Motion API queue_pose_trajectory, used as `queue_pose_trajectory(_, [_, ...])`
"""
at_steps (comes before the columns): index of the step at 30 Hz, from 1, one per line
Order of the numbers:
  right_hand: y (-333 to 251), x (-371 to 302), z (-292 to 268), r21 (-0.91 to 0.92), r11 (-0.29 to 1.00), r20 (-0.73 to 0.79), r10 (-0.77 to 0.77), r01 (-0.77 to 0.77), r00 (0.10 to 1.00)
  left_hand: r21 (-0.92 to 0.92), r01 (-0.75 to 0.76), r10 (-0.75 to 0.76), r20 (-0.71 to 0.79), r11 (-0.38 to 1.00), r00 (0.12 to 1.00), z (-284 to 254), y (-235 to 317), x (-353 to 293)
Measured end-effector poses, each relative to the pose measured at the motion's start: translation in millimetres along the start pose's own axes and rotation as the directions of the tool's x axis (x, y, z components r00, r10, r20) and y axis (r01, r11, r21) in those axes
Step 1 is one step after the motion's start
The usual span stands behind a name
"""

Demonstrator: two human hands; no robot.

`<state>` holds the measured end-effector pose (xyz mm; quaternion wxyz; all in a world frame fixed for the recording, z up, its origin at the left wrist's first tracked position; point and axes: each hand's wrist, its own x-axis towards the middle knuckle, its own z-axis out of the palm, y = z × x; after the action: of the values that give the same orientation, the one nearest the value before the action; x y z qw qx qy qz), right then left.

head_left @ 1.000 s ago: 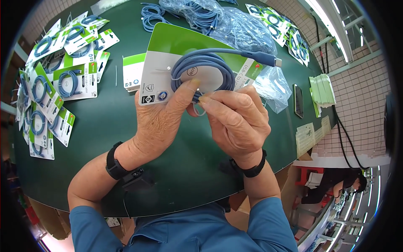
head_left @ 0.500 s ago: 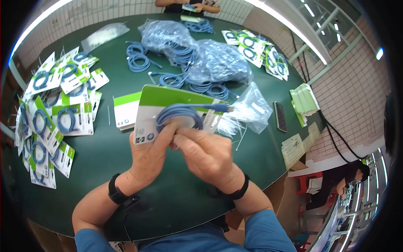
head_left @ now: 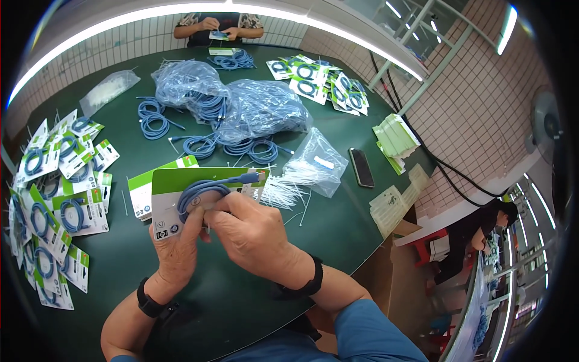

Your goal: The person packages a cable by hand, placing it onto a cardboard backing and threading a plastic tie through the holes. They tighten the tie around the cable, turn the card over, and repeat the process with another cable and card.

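In front of me I hold a green-and-white backing card (head_left: 166,202) with a coiled blue cable (head_left: 190,196) against its face. The cable's plug end sticks out to the right past the coil. My left hand (head_left: 178,250) is closed on the card's lower part, its thumb pressing at the coil. My right hand (head_left: 250,232) is pinched shut beside that thumb, at the coil's lower edge; what sits between its fingertips is too small to make out. Behind the held card lies a stack of similar cards (head_left: 140,196) on the green table.
Carded cables (head_left: 72,214) pile up at left. Blue cables in plastic bags (head_left: 262,108) lie ahead, with white cable ties (head_left: 280,192) spilling from a clear bag. A phone (head_left: 361,167) and pale green packets (head_left: 395,139) are at right. Across the table, a co-worker's hands (head_left: 211,24) handle another card.
My view has shifted, so the table appears farther left. The held card has turned to lie more level. Both hands keep their places on the card and coil.
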<state>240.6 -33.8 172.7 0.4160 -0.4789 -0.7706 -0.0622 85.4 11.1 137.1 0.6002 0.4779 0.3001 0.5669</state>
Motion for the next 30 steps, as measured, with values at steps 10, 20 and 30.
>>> queue_pose_trajectory(10, [27.9,3.8,-21.2,0.234,0.941,-0.365,0.317,-0.243,0.876,-0.037,-0.006,0.008,0.044,0.999,0.999,-27.2,3.8,6.5])
queue_pose_trajectory(20, [95.8,-52.9,17.9,0.833,-0.225,0.514,-0.02,-0.505,0.858,-0.035,0.046,-0.038,0.199,0.998,0.979,-2.2,-11.9,-6.8])
queue_pose_trajectory(30, [98.3,-89.3,-0.9,0.713,-0.09,0.67,0.378,-0.695,0.639,0.074,-0.043,0.022,0.267,0.996,0.963,1.4,-40.5,-5.1])
